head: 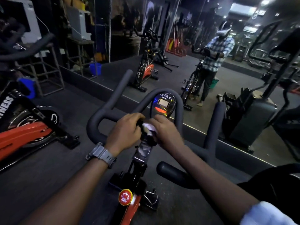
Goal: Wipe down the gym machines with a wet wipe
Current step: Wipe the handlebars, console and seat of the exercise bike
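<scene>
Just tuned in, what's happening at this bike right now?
A person stands at a black-and-orange spin bike, wiping the centre of its black padded handlebar. The right hand holds a crumpled white wet wipe against the stem clamp, while the left hand, with a grey wristwatch, grips the same spot. The small oval display console sits just beyond the hands, facing a wall mirror.

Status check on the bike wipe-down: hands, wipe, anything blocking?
Left hand grips the handlebar centre. Right hand holds the white wipe against the stem clamp. Console just ahead, nothing blocking.
</scene>
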